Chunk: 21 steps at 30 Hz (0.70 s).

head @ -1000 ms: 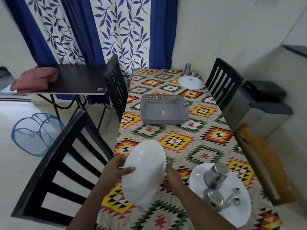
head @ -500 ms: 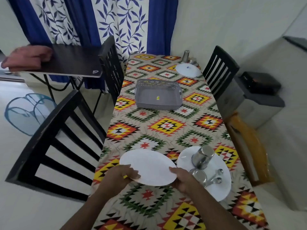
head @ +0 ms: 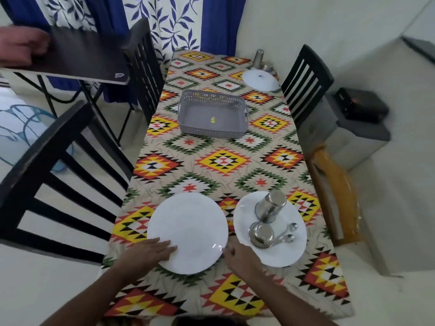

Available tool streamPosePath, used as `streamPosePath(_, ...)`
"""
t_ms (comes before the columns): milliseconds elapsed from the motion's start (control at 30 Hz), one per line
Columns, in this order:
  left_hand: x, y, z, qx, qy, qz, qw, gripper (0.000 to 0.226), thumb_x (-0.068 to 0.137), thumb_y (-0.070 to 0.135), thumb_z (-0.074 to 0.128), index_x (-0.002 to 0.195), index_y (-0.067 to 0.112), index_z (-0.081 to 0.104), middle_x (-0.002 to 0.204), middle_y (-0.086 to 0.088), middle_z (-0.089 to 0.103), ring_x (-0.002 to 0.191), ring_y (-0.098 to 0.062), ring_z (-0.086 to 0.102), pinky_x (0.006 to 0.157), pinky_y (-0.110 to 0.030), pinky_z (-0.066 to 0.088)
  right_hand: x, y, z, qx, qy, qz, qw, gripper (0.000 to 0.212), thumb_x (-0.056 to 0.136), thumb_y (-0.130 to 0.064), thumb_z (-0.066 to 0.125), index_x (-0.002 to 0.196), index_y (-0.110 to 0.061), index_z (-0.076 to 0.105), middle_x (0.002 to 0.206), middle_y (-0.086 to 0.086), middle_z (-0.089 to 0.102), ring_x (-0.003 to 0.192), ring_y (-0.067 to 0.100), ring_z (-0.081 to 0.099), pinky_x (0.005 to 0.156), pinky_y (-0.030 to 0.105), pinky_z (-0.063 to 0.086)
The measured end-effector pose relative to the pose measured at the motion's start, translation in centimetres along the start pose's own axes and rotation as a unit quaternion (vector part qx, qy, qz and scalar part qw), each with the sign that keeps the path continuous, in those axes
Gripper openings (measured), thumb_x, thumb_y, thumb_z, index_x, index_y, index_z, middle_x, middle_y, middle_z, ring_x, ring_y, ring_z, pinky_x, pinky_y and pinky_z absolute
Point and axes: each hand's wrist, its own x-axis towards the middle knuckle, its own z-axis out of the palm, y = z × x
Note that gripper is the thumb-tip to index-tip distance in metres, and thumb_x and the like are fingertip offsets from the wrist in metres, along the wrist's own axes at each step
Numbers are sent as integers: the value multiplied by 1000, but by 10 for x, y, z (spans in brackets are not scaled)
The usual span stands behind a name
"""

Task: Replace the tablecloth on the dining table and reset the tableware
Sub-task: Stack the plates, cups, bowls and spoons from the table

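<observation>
A patterned tablecloth (head: 223,161) covers the dining table. A white plate (head: 188,231) lies flat on it at the near left. My left hand (head: 150,252) rests on the plate's near left rim with fingers straight. My right hand (head: 237,255) touches the plate's near right edge, fingers loosely curled. To the right a second white plate (head: 289,250) carries a steel tumbler (head: 270,205) lying tilted, a steel bowl (head: 261,234) and two steel spoons (head: 286,234). A third white plate (head: 260,80) and another steel tumbler (head: 259,58) sit at the far right.
A grey plastic basket (head: 211,116) stands mid-table. Black chairs stand at the left (head: 47,172), far left (head: 143,67) and far right (head: 306,83); a wooden chair (head: 334,184) is at the right. A dark side table (head: 82,57) holds a pink cloth (head: 21,45).
The plate I held upright in both hands has been tipped flat and lowered onto the tablecloth at the near left. My hands have slid to its near rim.
</observation>
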Motion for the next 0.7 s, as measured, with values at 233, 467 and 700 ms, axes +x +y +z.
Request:
streamPosePath(233, 30, 1, -40, -54, -145, -116, 981, 56, 86, 64, 60, 139, 49, 46, 142, 31, 46, 130, 2, 47, 107, -20, 37, -7, 72, -43, 186, -7, 130, 974, 29, 90, -27, 62, 71, -6, 68, 66, 5, 72, 51, 15, 59, 52, 29, 51)
streamPosePath(467, 184, 42, -52, -401, -57, -322, 856, 35, 91, 53, 60, 115, 27, 62, 111, 2, 68, 90, -15, 69, 83, -37, 54, 13, 132, -68, 341, 288, 248, 860, 18, 92, -24, 54, 95, -8, 60, 85, 13, 63, 71, 30, 57, 61, 34, 45)
streamPosePath(700, 289, 72, -13, -303, -47, -386, 870, 22, 96, 23, 54, 113, 10, 58, 109, -9, 59, 99, -25, 60, 77, -33, 45, 43, 171, -60, 328, 154, 249, 898, 39, 99, -32, 57, 127, -6, 57, 119, 18, 64, 106, 38, 61, 89, 50, 53)
